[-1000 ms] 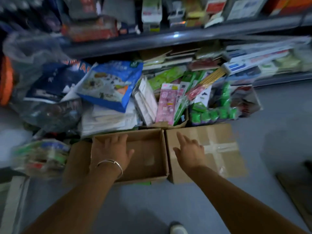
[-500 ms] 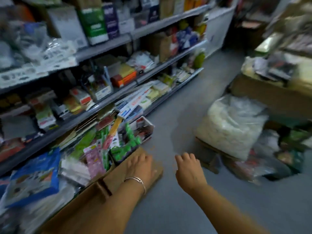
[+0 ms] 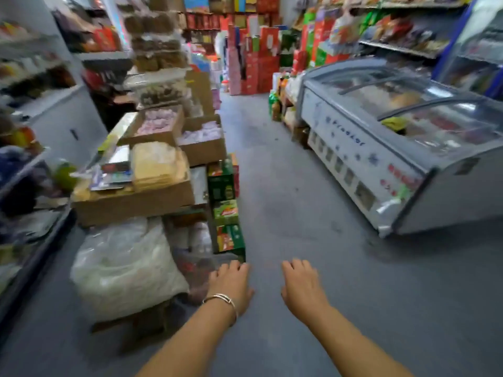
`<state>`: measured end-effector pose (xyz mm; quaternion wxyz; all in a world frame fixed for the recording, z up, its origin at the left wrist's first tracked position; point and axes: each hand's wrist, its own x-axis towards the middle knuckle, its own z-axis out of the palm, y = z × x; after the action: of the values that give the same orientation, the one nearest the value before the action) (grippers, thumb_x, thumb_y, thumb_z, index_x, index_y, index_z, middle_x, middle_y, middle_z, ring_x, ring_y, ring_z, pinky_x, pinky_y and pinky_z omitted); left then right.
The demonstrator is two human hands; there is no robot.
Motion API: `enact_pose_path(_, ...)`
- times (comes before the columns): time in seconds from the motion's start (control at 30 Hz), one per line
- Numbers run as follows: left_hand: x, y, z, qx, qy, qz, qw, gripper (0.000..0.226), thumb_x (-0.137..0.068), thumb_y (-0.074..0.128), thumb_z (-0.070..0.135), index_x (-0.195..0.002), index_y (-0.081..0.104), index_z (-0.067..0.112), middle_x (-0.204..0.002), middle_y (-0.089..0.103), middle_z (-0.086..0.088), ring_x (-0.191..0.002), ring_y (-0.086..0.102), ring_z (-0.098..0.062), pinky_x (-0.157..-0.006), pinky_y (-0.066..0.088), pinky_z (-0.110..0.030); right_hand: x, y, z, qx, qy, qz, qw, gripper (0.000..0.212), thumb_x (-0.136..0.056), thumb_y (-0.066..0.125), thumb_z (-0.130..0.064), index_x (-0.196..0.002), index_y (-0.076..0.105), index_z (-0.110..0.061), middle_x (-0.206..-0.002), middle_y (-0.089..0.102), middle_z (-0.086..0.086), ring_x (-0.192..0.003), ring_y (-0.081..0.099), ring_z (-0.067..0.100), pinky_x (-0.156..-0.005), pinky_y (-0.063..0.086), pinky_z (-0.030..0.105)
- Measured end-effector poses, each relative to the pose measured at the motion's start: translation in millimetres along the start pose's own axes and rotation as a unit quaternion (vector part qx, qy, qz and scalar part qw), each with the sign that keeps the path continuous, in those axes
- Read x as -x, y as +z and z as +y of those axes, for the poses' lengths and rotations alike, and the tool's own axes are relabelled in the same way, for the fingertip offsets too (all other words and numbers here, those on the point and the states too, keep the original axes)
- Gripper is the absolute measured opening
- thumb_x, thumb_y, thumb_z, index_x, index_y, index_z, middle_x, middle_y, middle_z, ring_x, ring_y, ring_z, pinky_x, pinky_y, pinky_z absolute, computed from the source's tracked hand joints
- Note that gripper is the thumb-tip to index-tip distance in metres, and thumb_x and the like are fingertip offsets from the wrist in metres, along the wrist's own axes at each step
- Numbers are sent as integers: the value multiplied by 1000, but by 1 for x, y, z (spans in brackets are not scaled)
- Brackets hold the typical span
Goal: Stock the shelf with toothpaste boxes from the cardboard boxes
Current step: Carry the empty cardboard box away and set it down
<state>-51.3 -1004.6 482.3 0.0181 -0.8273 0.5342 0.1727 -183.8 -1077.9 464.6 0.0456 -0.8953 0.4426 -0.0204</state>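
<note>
Head view: two bare arms reach out low over the grey floor (image 3: 285, 186).
Left hand (image 3: 231, 281): fingers loose, holds nothing, silver bracelet (image 3: 220, 297) on the wrist.
Right hand (image 3: 302, 287): fingers loose too, holds nothing, likely just out for balance.
Beside: big white plastic sack (image 3: 122, 265), then brown cardboard trays (image 3: 136, 202) stacked for sale.
Far right: long glass-top freezer (image 3: 394, 137).
Toothpaste boxes: none to see here.

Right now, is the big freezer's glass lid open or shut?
Cannot tell: the freezer shows curved glass panels over the top, but blur hides any gap.
</note>
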Motion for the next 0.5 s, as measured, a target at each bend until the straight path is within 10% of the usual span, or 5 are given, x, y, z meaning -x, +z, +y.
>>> enact_pose_path(0.13, -70, -16, 109, -30, 99, -21, 994, 50, -92, 49, 40, -137, 33, 24, -138, 37, -2, -130, 35, -25, -105, 29, -39, -19, -17, 113, -27, 131, -22, 991, 30, -87, 52, -11, -116, 50, -14, -120, 50, 7, -115, 46, 29, -92, 38, 36)
enact_pose_path(0.4, -204, -26, 316, -90, 297, -50, 949, 51, -92, 49, 37, -137, 34, 21, -140, 36, -4, -130, 35, -27, -104, 30, -39, -44, -42, 305, -54, 346, 16, 937, 26, -60, 74, -7, -82, 61, -11, -87, 61, 10, -83, 61, 33, -65, 50, 37)
enact_pose_path(0.5, -232, -23, 405, -119, 369, -67, 919, 50, -92, 48, 38, -137, 35, 20, -140, 36, -5, -131, 34, -28, -105, 30, -40, -37, -53, 373, -61, 420, 21, 905, 25, -86, 54, -14, -111, 53, -12, -118, 54, 8, -112, 48, 30, -91, 40, 36)
